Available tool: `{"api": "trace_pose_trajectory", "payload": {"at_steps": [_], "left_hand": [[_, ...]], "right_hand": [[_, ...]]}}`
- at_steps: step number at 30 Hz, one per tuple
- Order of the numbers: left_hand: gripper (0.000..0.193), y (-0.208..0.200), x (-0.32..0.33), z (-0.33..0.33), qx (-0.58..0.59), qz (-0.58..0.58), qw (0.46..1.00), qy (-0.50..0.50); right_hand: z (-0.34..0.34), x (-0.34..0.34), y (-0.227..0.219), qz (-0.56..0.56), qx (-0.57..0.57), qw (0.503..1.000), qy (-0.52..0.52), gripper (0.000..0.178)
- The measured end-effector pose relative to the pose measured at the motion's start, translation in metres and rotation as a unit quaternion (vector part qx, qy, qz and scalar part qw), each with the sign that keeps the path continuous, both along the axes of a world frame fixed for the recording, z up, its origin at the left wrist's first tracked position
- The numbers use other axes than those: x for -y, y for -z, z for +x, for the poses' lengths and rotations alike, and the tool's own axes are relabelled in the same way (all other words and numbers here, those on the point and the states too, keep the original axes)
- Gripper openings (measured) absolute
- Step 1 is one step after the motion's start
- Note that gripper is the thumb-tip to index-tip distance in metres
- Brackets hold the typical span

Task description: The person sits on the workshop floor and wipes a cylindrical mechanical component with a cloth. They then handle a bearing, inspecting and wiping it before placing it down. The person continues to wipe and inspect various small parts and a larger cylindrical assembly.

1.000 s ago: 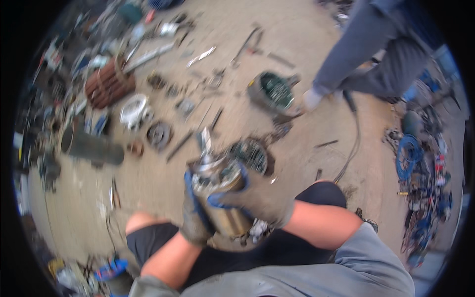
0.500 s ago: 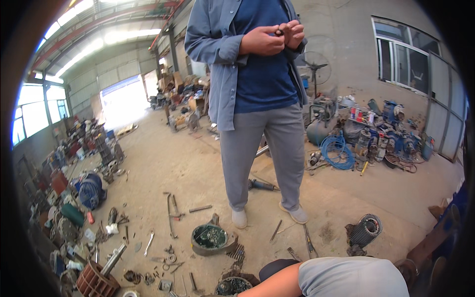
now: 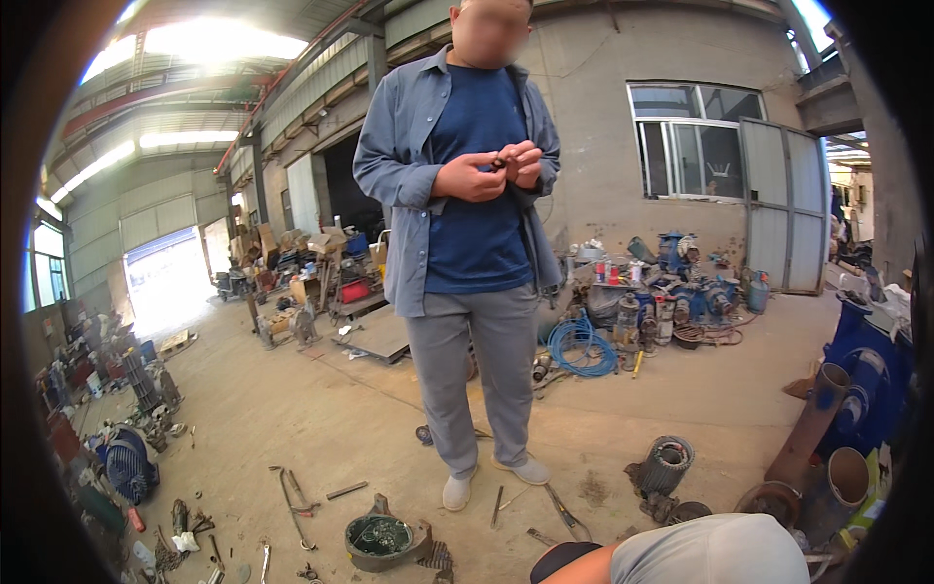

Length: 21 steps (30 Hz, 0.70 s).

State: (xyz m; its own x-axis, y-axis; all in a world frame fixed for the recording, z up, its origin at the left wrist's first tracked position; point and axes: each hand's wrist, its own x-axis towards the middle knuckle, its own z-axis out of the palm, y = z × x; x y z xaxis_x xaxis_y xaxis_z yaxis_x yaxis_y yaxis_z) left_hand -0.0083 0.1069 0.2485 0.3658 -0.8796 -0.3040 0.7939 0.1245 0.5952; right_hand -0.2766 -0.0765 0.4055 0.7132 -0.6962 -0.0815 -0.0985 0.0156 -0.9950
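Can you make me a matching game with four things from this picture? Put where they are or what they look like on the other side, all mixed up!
Column one:
1. Coiled hose or cable
2. Round metal housing
3. Window
4. Small dark object

Column two:
A. Held in the fingers of the standing co-worker
B. On the floor, dark green inside
C. Bright blue
D. In the wall, left of the metal door

Right pairs: 1-C, 2-B, 3-D, 4-A

The floor (image 3: 282, 419) before me bears a round housing (image 3: 381, 563), bottom centre-left, and a finned cylinder (image 3: 664, 473), lower right
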Motion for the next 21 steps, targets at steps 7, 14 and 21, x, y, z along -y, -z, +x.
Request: {"api": "trace_pose_trajectory", "payload": {"at_steps": [7, 14, 21], "left_hand": [[0.08, -0.024, 0.049, -0.006, 0.018, -0.059, 0.995, 0.077], [0.08, -0.034, 0.086, -0.031, 0.017, -0.089, 0.988, 0.123], [0.079, 0.006, 0.111, -0.057, -0.014, -0.098, 0.986, 0.136]], "right_hand": [[0.001, -0.016, -0.006, -0.061, -0.009, 0.998, 0.032, 0.069], [0.01, -0.019, 0.001, -0.096, -0.029, 0.994, 0.033, 0.074], [0.033, -0.009, 0.05, -0.112, -0.05, 0.992, 0.002, 0.079]]}}
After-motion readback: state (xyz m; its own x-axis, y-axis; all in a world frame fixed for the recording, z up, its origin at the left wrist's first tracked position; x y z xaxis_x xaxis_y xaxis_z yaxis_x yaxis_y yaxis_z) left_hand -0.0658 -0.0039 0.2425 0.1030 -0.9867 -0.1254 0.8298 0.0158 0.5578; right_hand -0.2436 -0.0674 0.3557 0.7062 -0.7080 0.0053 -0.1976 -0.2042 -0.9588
